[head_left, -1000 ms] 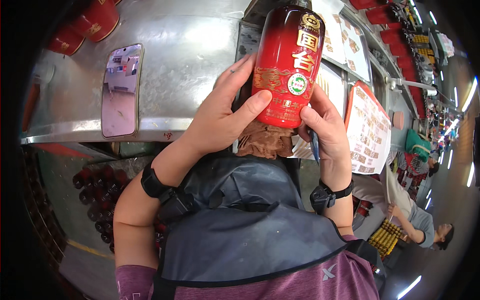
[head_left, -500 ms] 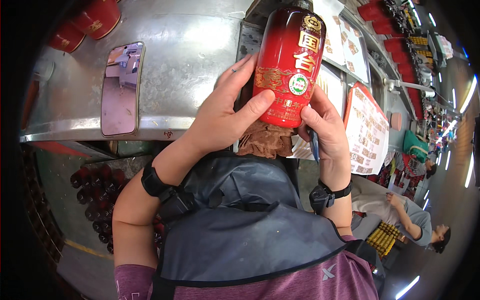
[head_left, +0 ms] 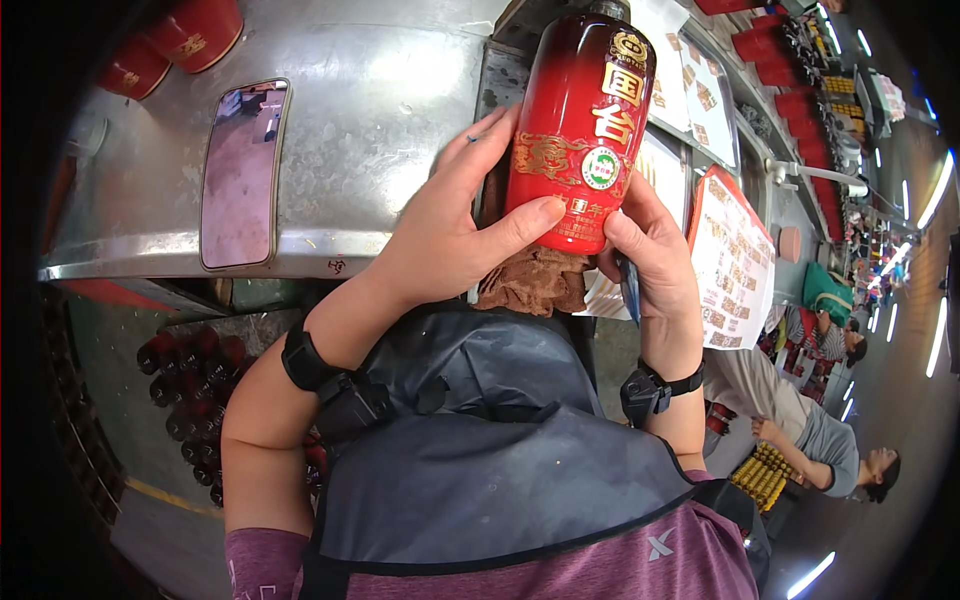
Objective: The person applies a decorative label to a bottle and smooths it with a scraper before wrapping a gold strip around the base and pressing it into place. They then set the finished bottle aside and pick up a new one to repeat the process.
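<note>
Both hands up on a red bottle, over the steel bench.
I see the red bottle [head_left: 580, 130] upright-ish, tilted slightly, above the bench [head_left: 380, 120]. Left hand [head_left: 450, 240] wraps its left side, thumb across the label; right hand [head_left: 655, 260] grips its lower right, fingers clenched on it. Brown cloth [head_left: 530, 282] just under the bottle. Phone [head_left: 243, 172] lies left of the bottle; red caps [head_left: 175, 40] further left.

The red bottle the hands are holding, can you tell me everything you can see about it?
The red bottle is glossy, shading to near black at its shoulder, with gold patterns and a small round green-and-white sticker. It stands nearly upright over a metal counter. The left hand and right hand grip its lower half; a brown cloth sits under its base.
</note>
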Tool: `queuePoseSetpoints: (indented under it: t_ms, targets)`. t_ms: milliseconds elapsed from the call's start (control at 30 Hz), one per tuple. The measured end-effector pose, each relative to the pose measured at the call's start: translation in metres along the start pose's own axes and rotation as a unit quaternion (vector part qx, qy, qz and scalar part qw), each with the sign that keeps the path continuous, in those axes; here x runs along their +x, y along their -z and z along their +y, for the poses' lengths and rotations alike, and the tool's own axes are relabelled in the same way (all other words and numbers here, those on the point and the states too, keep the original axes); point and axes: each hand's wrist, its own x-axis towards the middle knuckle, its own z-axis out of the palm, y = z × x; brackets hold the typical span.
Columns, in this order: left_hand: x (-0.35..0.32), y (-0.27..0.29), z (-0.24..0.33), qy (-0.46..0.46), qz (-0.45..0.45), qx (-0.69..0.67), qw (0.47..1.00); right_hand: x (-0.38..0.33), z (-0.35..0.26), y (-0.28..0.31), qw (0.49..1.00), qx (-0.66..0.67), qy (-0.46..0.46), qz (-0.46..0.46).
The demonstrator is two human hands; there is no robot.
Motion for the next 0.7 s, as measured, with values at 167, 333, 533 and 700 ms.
queuePoseSetpoints:
  t_ms: [167, 333, 533, 700]
  targets:
    - [-0.001, 0.002, 0.000, 0.001, 0.009, 0.004, 1.000, 0.004, 0.007, 0.017, 0.999, -0.022, 0.027, 0.015]
    - [0.003, 0.000, 0.000, -0.049, 0.019, 0.033, 0.998, -0.002, 0.000, 0.075, 0.991, 0.052, -0.042, 0.113]
    - [0.000, -0.005, 0.002, -0.045, 0.026, 0.031, 0.998, -0.025, -0.021, 0.019, 0.989, -0.066, 0.109, 0.074]
    - [0.000, -0.006, -0.002, -0.045, 0.033, 0.029, 0.998, -0.025, -0.011, 0.026, 0.971, -0.167, 0.140, 0.094]
